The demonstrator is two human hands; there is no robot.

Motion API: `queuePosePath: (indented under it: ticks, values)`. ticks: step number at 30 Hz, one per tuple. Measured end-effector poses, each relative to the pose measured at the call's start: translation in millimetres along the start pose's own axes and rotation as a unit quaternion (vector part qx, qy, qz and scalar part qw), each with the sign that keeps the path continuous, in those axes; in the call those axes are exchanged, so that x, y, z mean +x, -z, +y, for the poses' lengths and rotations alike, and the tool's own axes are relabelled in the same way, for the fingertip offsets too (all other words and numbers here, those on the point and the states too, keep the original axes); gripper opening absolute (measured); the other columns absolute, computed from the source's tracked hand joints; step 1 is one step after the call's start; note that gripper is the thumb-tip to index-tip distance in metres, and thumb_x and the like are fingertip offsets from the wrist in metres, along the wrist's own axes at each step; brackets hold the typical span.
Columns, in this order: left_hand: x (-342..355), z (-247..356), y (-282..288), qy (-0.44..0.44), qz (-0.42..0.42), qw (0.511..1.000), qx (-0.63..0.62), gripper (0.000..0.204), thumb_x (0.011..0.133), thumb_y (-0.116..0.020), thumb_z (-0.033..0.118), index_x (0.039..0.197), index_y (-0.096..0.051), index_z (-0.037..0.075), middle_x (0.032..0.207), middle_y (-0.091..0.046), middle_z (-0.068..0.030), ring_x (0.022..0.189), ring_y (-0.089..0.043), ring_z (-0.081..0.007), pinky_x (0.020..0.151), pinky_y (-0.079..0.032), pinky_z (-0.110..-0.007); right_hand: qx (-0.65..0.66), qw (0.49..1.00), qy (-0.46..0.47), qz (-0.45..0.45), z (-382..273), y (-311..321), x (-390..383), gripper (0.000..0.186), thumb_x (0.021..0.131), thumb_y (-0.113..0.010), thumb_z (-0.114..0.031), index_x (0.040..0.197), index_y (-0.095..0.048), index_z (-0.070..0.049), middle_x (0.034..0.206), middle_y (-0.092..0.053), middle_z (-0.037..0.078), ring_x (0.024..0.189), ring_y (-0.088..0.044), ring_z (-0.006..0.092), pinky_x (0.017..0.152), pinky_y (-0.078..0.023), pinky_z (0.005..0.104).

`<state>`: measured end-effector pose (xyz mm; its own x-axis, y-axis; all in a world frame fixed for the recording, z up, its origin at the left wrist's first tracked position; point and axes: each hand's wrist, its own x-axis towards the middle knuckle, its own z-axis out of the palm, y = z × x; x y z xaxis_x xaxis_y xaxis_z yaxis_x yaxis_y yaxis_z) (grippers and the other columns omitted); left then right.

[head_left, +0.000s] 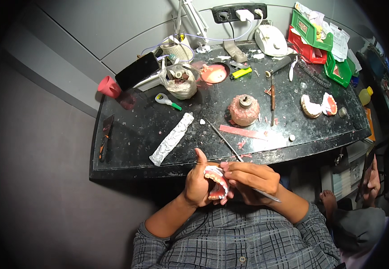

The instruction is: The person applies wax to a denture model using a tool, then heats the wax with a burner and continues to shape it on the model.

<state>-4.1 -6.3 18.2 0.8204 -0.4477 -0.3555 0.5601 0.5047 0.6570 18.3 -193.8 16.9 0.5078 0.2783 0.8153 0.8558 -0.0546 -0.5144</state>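
Just beyond the bench's front edge, above my lap, my left hand [197, 184] cradles a dental model with a denture [217, 182] in pink wax and cream teeth. Its thumb points up beside the model; the other fingers are mostly behind it. My right hand [252, 179] is closed around a slim metal dental tool [270, 195], whose flat grey end sticks out below the palm. The right fingertips are at the model's upper right rim; the tool's other end is hidden. On the bench lies another thin metal instrument [223, 140], beside a pink wax strip [244, 132].
A wax-covered spirit lamp [244, 110] stands mid-bench, with a foil roll [172, 139] to its left. Farther back are a wax dish [214, 74] and green lighter [240, 73]. Plaster models [311, 107] stand right. Another person's hand [373, 179] holds a dark device at far right.
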Motion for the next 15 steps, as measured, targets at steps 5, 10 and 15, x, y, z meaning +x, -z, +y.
queuePosePath:
  ticks: [5,10,15]
  values:
    - [3.2,-2.6,6.6,-0.02,-0.003,0.999,0.048,0.105,0.09,-0.01,0.082,0.091,-0.061,-0.01,0.066,-0.064,-0.0246,0.044,-0.061,-0.0322,0.039,-0.051,-0.035,0.004,0.998,-0.056,0.026,2.8,2.8,-0.7,0.012,0.086,-0.069,0.003,0.098,-0.068,0.006,0.099,-0.072,0.019,0.083,-0.074,0.0269,0.069,-0.059,0.0309]
    - [5.1,0.4,4.1,-0.056,-0.037,0.991,0.114,0.108,0.092,-0.005,0.079,0.084,-0.064,-0.01,0.069,-0.065,-0.025,0.052,-0.064,-0.0303,0.047,-0.054,-0.034,0.168,0.964,-0.147,0.143,12.5,0.8,-10.4,0.013,0.1,-0.053,-0.001,0.103,-0.06,0.01,0.102,-0.071,0.022,0.091,-0.072,0.0269,0.078,-0.059,0.0346]
    - [4.7,0.1,4.8,-0.068,-0.041,0.994,0.079,0.105,0.093,-0.006,0.078,0.085,-0.064,-0.01,0.07,-0.065,-0.0239,0.054,-0.064,-0.0289,0.049,-0.055,-0.034,0.108,0.979,-0.173,0.03,3.9,16.6,-9.4,0.015,0.097,-0.063,-0.008,0.102,-0.066,0.006,0.102,-0.071,0.02,0.086,-0.072,0.0241,0.072,-0.058,0.0314]
